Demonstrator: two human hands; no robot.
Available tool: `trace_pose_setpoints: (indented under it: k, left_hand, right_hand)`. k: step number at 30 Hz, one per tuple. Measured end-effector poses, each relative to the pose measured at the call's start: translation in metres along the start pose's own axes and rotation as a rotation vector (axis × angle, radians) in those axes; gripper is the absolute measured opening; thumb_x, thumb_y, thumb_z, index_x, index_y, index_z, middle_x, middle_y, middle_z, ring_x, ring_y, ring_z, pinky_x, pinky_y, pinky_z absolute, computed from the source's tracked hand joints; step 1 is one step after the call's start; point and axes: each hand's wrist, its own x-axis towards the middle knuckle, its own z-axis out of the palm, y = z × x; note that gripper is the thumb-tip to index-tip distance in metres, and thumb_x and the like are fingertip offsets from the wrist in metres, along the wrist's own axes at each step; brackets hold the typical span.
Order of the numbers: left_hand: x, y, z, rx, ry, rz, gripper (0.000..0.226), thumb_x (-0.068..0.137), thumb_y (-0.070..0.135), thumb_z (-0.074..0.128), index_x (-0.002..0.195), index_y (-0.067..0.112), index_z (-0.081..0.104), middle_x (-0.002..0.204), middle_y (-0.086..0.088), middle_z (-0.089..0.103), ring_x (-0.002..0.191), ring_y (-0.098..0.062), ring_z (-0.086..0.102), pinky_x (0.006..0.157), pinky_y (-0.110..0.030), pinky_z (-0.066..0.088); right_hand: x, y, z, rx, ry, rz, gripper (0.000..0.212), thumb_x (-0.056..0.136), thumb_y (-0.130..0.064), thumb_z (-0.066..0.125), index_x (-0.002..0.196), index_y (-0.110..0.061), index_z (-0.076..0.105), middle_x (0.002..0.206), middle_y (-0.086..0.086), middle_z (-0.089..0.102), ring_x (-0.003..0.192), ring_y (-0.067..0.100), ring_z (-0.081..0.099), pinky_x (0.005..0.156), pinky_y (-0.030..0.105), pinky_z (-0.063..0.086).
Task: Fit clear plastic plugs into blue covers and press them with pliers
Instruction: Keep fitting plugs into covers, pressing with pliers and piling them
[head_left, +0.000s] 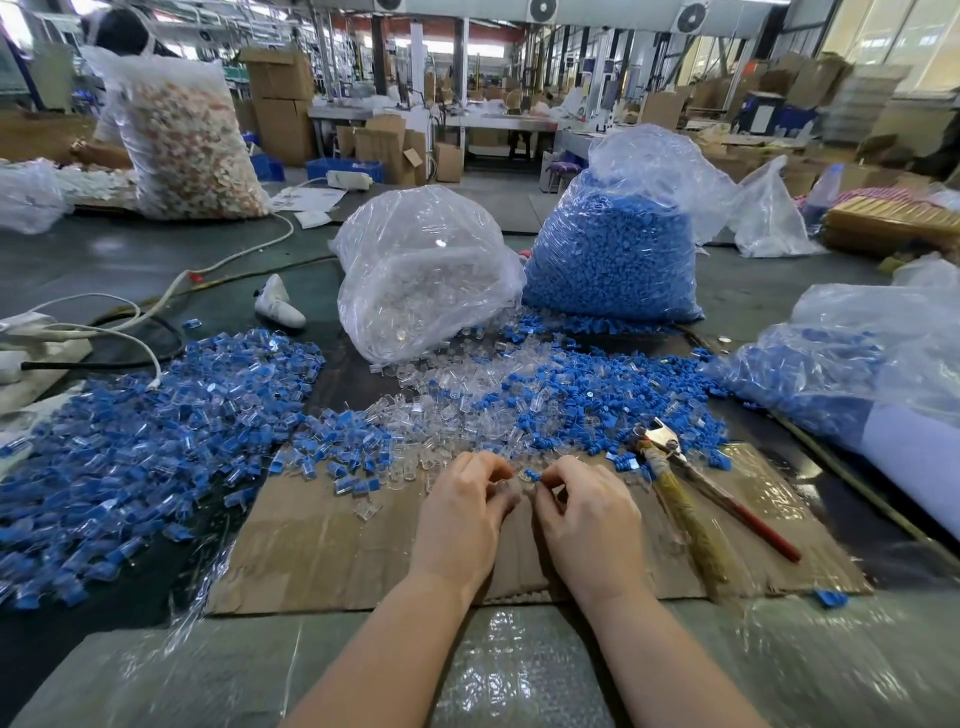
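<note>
While both hands meet over the cardboard sheet (322, 551), the left hand (460, 514) curls its fingers in tight and pinches a clear plug (515, 482) at the fingertips. Right beside it, the right hand (587, 519) pinches a small blue cover (531, 474) between thumb and forefinger, other fingers bent under. Plug and cover sit tip to tip between the hands, long axes running roughly left to right; whether they touch I cannot tell. Pliers (675, 467) lie idle on the cardboard just right of the right hand, nose pointing away, handles angled back toward the person. Loose blue and clear pieces (519, 395) lie scattered just beyond the fingers, with two bags behind.
</note>
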Motion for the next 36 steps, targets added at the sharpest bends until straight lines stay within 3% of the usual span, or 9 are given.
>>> trace_pose_setpoints:
  k: [3,7,15,19,21,24,27,30,36]
  left_hand:
    - [-0.0006,-0.0006,-0.0005,-0.060,0.014,-0.049,0.014,0.086,0.016,0.064,0.089,0.026,0.054,0.087,0.010,0.059,0.081,-0.002,0.053,0.073,-0.011,0.042]
    - [-0.0003,-0.0010,-0.0011,-0.065,0.042,-0.068,0.016,0.087,0.016,0.063,0.101,0.023,0.061,0.093,0.011,0.060,0.090,-0.005,0.055,0.082,-0.018,0.045]
    - [0.0006,-0.0033,-0.0012,-0.050,0.083,-0.074,0.017,0.085,0.013,0.065,0.100,0.019,0.067,0.086,0.018,0.053,0.086,-0.001,0.051,0.074,0.001,0.035]
    - [-0.0016,-0.0018,-0.0016,-0.155,0.086,-0.124,0.015,0.082,0.010,0.068,0.091,0.022,0.066,0.084,0.014,0.059,0.085,-0.007,0.059,0.080,-0.018,0.049]
    - [-0.0019,-0.0010,-0.0027,-0.154,0.073,-0.110,0.019,0.082,0.010,0.067,0.096,0.023,0.064,0.087,0.011,0.061,0.084,-0.007,0.059,0.081,-0.023,0.051]
    - [-0.0008,-0.0006,-0.0040,-0.087,0.064,-0.046,0.028,0.086,0.012,0.063,0.111,0.025,0.062,0.091,0.013,0.056,0.080,-0.003,0.056,0.074,-0.011,0.046]
    - [-0.0004,-0.0001,-0.0050,-0.085,0.074,-0.045,0.024,0.088,0.013,0.061,0.109,0.023,0.064,0.087,0.019,0.049,0.078,0.001,0.051,0.072,0.001,0.037]
    - [-0.0008,0.0005,-0.0054,-0.123,0.089,-0.075,0.019,0.087,0.012,0.062,0.104,0.020,0.064,0.086,0.019,0.050,0.081,0.000,0.054,0.073,-0.001,0.039]
    - [-0.0008,-0.0007,-0.0055,-0.126,0.067,-0.073,0.034,0.090,0.010,0.057,0.119,0.027,0.059,0.088,0.018,0.045,0.078,-0.001,0.051,0.071,0.000,0.038]
  right_hand:
    - [-0.0001,0.0001,-0.0005,0.010,-0.009,0.010,0.020,0.075,-0.008,0.074,0.067,-0.013,0.057,0.062,-0.001,0.057,0.061,0.021,0.051,0.060,0.027,0.035]
    - [-0.0002,-0.0014,-0.0015,0.012,-0.009,-0.001,0.020,0.072,-0.008,0.076,0.067,-0.012,0.057,0.061,0.000,0.058,0.060,0.023,0.052,0.058,0.028,0.038]
    - [-0.0010,-0.0005,-0.0013,0.012,-0.024,-0.005,0.017,0.076,-0.009,0.073,0.069,-0.011,0.059,0.063,0.001,0.059,0.063,0.024,0.054,0.060,0.032,0.041]
    - [-0.0006,0.0010,-0.0002,0.011,-0.059,0.012,0.014,0.080,-0.014,0.070,0.072,-0.013,0.059,0.067,0.000,0.059,0.068,0.023,0.053,0.063,0.034,0.042]
    - [-0.0006,0.0006,0.0000,0.011,-0.045,0.006,0.015,0.078,-0.012,0.071,0.070,-0.013,0.058,0.065,0.000,0.059,0.066,0.023,0.053,0.062,0.034,0.043]
    - [-0.0003,0.0002,0.0001,0.003,-0.044,0.008,0.016,0.077,-0.012,0.072,0.069,-0.012,0.058,0.064,0.001,0.059,0.065,0.024,0.054,0.061,0.034,0.043]
    - [-0.0004,0.0006,0.0008,0.001,-0.034,0.002,0.017,0.076,-0.012,0.073,0.069,-0.013,0.058,0.064,0.000,0.059,0.064,0.024,0.054,0.060,0.032,0.042]
    - [-0.0005,0.0008,0.0014,-0.006,-0.031,-0.004,0.017,0.076,-0.012,0.074,0.069,-0.014,0.058,0.064,-0.001,0.059,0.063,0.023,0.053,0.059,0.030,0.039]
    - [-0.0013,0.0010,0.0010,-0.006,-0.018,-0.015,0.019,0.074,-0.010,0.075,0.068,-0.013,0.058,0.062,-0.001,0.058,0.061,0.022,0.053,0.057,0.029,0.039]
